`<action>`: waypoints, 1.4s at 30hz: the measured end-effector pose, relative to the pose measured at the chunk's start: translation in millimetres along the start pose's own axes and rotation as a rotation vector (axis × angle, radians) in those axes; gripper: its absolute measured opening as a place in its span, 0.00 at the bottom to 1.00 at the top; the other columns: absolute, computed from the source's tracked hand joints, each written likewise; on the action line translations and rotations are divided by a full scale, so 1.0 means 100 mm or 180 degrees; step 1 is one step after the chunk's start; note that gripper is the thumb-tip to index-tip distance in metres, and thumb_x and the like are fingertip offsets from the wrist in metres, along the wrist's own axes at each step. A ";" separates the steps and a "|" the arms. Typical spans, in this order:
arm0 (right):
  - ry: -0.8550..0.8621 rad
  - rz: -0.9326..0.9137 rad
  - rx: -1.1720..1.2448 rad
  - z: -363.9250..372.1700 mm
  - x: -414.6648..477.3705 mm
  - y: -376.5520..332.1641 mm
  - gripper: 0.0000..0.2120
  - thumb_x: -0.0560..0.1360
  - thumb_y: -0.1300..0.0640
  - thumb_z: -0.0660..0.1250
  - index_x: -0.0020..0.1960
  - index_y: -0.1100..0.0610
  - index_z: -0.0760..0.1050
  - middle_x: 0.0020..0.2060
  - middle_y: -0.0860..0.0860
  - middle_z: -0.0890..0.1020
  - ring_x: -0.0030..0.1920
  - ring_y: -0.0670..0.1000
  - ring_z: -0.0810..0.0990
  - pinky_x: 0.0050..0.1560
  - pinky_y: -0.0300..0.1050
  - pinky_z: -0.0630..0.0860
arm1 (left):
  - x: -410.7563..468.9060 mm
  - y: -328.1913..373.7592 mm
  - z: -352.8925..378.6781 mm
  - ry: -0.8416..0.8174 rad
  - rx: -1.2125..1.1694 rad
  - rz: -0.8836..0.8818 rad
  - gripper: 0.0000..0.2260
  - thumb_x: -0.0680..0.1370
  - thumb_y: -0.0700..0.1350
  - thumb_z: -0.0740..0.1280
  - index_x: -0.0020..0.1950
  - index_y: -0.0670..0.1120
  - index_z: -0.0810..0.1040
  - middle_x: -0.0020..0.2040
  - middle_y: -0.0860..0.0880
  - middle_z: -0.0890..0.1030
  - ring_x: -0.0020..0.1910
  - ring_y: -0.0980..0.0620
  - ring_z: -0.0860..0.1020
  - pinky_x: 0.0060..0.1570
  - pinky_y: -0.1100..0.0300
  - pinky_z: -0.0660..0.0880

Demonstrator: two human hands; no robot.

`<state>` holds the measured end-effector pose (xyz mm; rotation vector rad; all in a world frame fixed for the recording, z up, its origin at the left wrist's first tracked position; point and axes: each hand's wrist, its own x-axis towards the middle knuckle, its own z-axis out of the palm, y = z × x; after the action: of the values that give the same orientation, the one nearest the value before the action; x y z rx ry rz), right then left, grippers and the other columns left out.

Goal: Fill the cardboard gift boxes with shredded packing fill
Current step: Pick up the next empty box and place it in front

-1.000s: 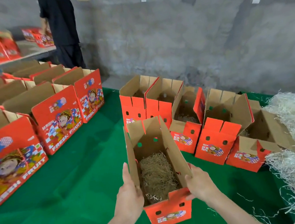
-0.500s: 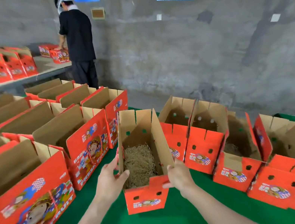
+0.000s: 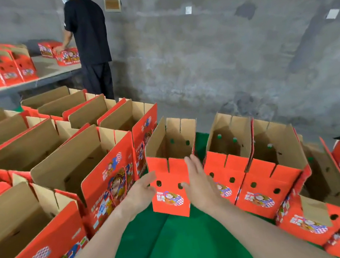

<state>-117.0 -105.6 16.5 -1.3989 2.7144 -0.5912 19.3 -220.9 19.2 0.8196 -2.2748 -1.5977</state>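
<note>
A small red cardboard gift box [image 3: 170, 188] with open brown flaps stands on the green table [image 3: 181, 252], beside a large red fruit box [image 3: 108, 185]. From this angle its fill is hidden. My left hand [image 3: 140, 194] is at its left side with relaxed fingers just off the red front. My right hand [image 3: 198, 183] lies flat against its right front edge, fingers straight. Neither hand grips the box.
Several more small open boxes [image 3: 262, 183] stand in a row to the right. Large open fruit boxes [image 3: 28, 222] fill the left side. A person in black [image 3: 90, 42] works at a far table [image 3: 20, 84] with red boxes. A concrete wall is behind.
The box was carried forward and left, then set down next to the large fruit box. Both hands have let go of its sides. The view turned left, so the pile of shredded fill is out of sight.
</note>
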 end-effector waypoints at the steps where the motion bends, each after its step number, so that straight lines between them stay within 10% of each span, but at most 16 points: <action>1: -0.0267 -0.0103 -0.0151 0.09 0.07 -0.03 0.33 0.78 0.55 0.62 0.76 0.52 0.47 0.76 0.50 0.48 0.58 0.61 0.76 0.51 0.50 0.73 | 0.01 -0.02 -0.05 0.0285 0.0307 0.0192 0.20 0.78 0.32 0.56 0.67 0.46 0.72 0.63 0.49 0.76 0.64 0.50 0.72 0.59 0.68 0.68; 7: -0.0153 -0.0252 -0.0619 0.37 0.56 -0.28 0.40 0.75 0.63 0.66 0.75 0.51 0.43 0.74 0.59 0.53 0.52 0.61 0.78 0.41 0.47 0.73 | 0.08 -0.09 -0.51 0.2610 0.1948 0.0489 0.22 0.72 0.37 0.70 0.66 0.41 0.72 0.63 0.41 0.73 0.65 0.42 0.68 0.65 0.46 0.66; 11: -0.0597 -0.0220 -0.0610 0.41 0.86 -0.37 0.25 0.79 0.52 0.60 0.73 0.54 0.56 0.53 0.60 0.78 0.50 0.60 0.78 0.40 0.48 0.70 | 0.13 -0.15 -0.75 0.2139 0.1908 -0.0534 0.29 0.74 0.42 0.69 0.72 0.42 0.62 0.65 0.40 0.73 0.62 0.42 0.74 0.57 0.46 0.75; 16: -0.0393 -0.0170 -0.1179 0.32 1.15 -0.25 0.12 0.79 0.55 0.60 0.55 0.61 0.77 0.51 0.60 0.81 0.53 0.62 0.79 0.47 0.50 0.75 | 0.17 -0.22 -0.86 0.1918 0.1923 -0.0607 0.24 0.75 0.40 0.66 0.71 0.44 0.65 0.60 0.41 0.78 0.54 0.44 0.79 0.47 0.49 0.79; 29: -0.0553 0.0777 -0.0523 0.24 1.35 0.11 0.16 0.79 0.56 0.59 0.64 0.62 0.70 0.61 0.63 0.75 0.59 0.64 0.75 0.55 0.52 0.72 | 0.13 -0.36 -0.79 0.1294 0.1798 -0.0355 0.16 0.74 0.41 0.67 0.62 0.47 0.74 0.52 0.46 0.82 0.45 0.49 0.79 0.42 0.58 0.77; 34: 0.0273 -0.0114 -0.0112 0.24 0.83 0.01 0.22 0.78 0.56 0.61 0.71 0.58 0.62 0.70 0.57 0.64 0.61 0.61 0.74 0.58 0.51 0.70 | 0.06 -0.36 -0.57 0.1290 0.2008 -0.0348 0.21 0.75 0.41 0.66 0.68 0.50 0.69 0.55 0.45 0.81 0.49 0.46 0.79 0.45 0.55 0.76; 42: -0.1812 0.1695 0.2706 0.15 0.22 -0.53 0.29 0.71 0.31 0.60 0.54 0.56 0.73 0.43 0.56 0.80 0.37 0.55 0.81 0.29 0.45 0.78 | -0.28 -0.01 0.49 0.0997 0.1823 -0.0175 0.15 0.75 0.37 0.59 0.62 0.41 0.65 0.52 0.40 0.78 0.51 0.38 0.77 0.45 0.52 0.70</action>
<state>-86.0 -155.8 23.7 -0.4941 1.8671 -0.9408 17.8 -166.6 3.4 1.1697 -2.4984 -0.7480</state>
